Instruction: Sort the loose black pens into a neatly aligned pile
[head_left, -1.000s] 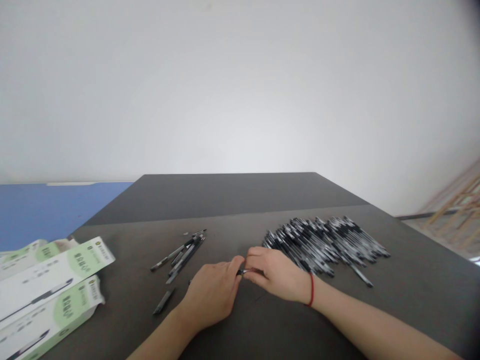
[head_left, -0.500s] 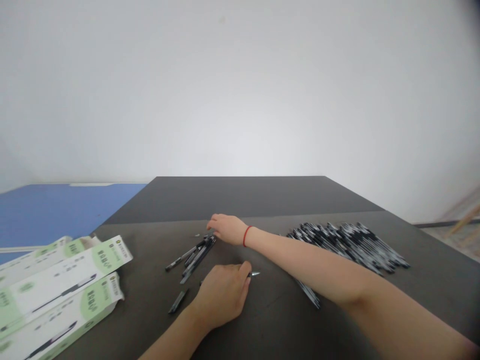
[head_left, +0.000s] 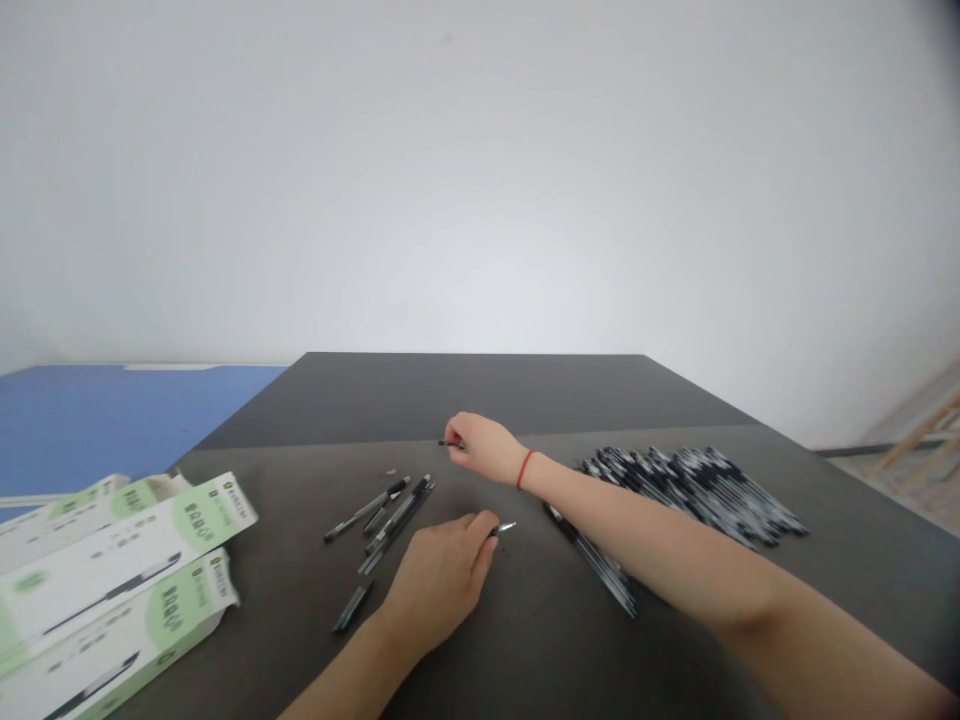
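My left hand is closed around a pen, mostly hidden in the fist, whose silver tip points right past the thumb. Farther back, my right hand, with a red cord on the wrist, pinches a small black pen cap above the table; part of it is inside the fingers. Several black-and-clear pens lie just left of the hands. Closer to me is a short dark piece, looking like pen caps side by side.
A wide bundle of pens lies on the dark table to the right. Under my right forearm sits a smaller group of pens. White-and-green pen boxes are stacked at left. A tiny scrap lies beyond the loose pens.
My right hand has lifted away from the loose pens and moved right with the pen cap. Those pens now lie more spread out. The left hand keeps its grip, barely shifted.
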